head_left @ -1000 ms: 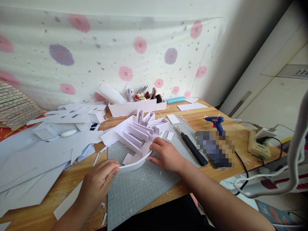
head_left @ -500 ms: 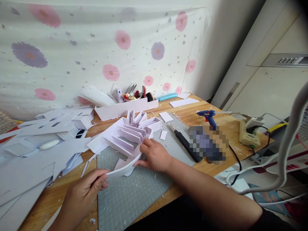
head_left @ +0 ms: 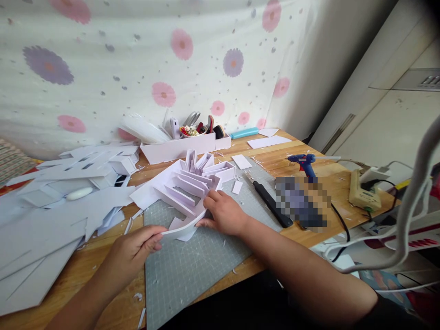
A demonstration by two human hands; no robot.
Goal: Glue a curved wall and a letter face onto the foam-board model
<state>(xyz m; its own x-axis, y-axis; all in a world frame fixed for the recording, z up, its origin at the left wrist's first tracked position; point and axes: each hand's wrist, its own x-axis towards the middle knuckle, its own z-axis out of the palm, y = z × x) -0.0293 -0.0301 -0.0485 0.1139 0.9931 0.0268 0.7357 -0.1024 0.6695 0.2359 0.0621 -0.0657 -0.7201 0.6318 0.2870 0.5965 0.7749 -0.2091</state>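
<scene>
A white foam board model (head_left: 184, 192) with several upright slats lies on the grey cutting mat (head_left: 202, 270). Along its near side runs a curved strip of white board (head_left: 184, 230). My left hand (head_left: 146, 243) pinches the strip's free left end between thumb and fingers. Further right, my right hand (head_left: 222, 213) is closed over the strip where it meets the model, with fingers on the inner side and the thumb outside. A black-handled cutter (head_left: 271, 204) and a small white offcut (head_left: 237, 187) lie right of the model.
At right, a blue hot glue gun (head_left: 304, 164) stands near a power strip (head_left: 363, 190); a cable hangs in front. Stacked white board pieces (head_left: 68, 220) cover the table's left. Behind, a white box (head_left: 178, 149) holds tools. A blurred object (head_left: 300, 201) lies beside the cutter.
My left hand has brought the strip's free end slightly up and inward, toward the model. My right hand keeps its hold. The whole view has shifted a little.
</scene>
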